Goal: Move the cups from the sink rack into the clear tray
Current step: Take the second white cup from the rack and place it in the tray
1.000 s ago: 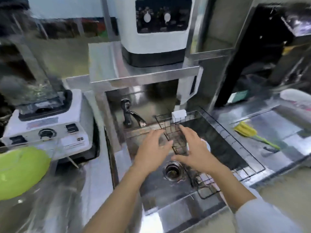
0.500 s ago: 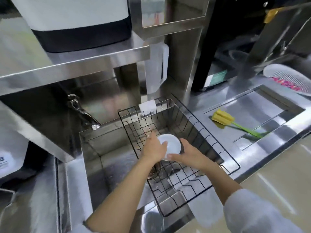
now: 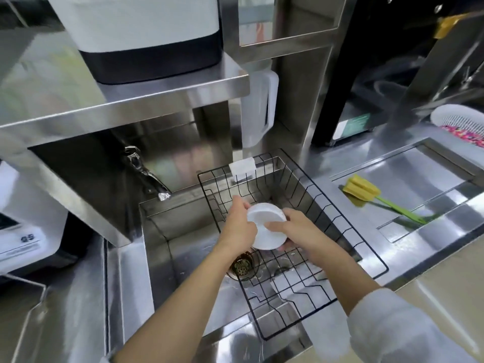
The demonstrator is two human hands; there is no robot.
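A black wire sink rack (image 3: 337,213) spans the right part of the steel sink (image 3: 162,247). Two white cups (image 3: 264,218) lie together, base upward, held just above the rack's floor. My left hand (image 3: 239,227) grips their left side and my right hand (image 3: 296,227) holds their right side and underside. How the two cups fit together is unclear. No clear tray shows for certain; a clear plastic edge (image 3: 31,286) sits at the far left.
A steel shelf (image 3: 146,98) with a white and black machine overhangs the tap (image 3: 145,174). A translucent jug (image 3: 259,108) stands behind the rack. A yellow sponge brush (image 3: 372,197) lies on the right drainboard, a white colander (image 3: 461,121) beyond. The drain (image 3: 242,265) is below my left wrist.
My view swung right and down, away from the blender. Both hands dropped into the rack and closed on the white cups, then raised and tilted them slightly.
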